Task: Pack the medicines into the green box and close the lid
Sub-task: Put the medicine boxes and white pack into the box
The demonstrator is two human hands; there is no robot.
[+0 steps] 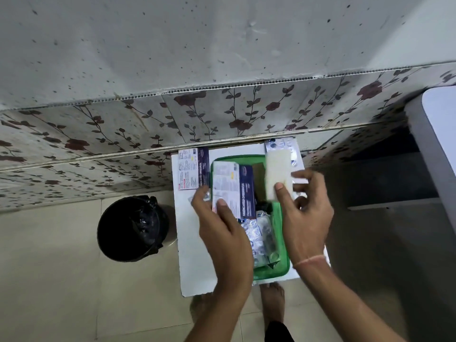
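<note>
The green box [280,233] stands open on a small white table [191,243]. Silver blister strips [261,236] lie inside its near half. My left hand [222,230] holds a white and dark blue medicine carton [234,188] over the box's left side. My right hand [303,215] grips a pale white rectangular pack [277,172] above the box's far right corner. A second matching carton [193,167] lies on the table to the left of the box. More blister strips [283,145] lie at the table's far right corner. No lid can be made out.
A black bin with a black liner [132,229] stands on the tiled floor left of the table. A flower-patterned tiled wall [222,112] runs behind it. A grey-white appliance [434,149] stands at the right. My bare feet [272,302] show below the table edge.
</note>
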